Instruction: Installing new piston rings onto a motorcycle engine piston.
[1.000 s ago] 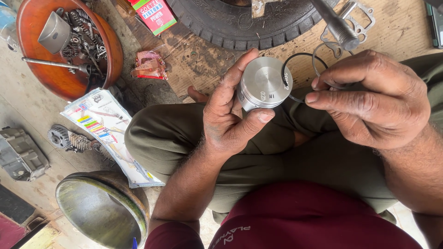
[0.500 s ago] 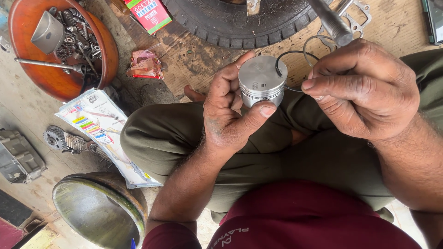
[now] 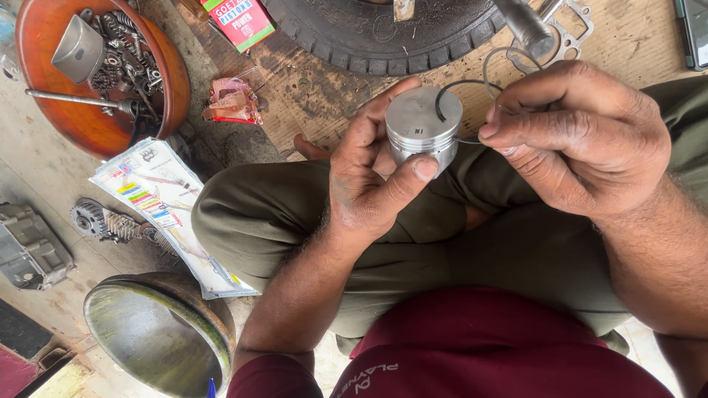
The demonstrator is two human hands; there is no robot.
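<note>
We hold a piston and a thin ring over our lap.

At upper centre of the frame our left hand (image 3: 369,177) grips the silver piston (image 3: 423,125) between thumb and fingers, crown facing us. Our right hand (image 3: 579,140), just right of it, pinches a dark piston ring (image 3: 459,87) lying across the crown's edge. A tyre (image 3: 383,29) lies above; a bowl of parts (image 3: 44,118) sits upper left.

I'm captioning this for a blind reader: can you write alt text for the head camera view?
A seated person's left hand holds a silver piston upright while the right hand pinches a thin dark ring at its top. On the floor around are a tyre, an orange bowl of small metal parts and a metal dish.
</note>
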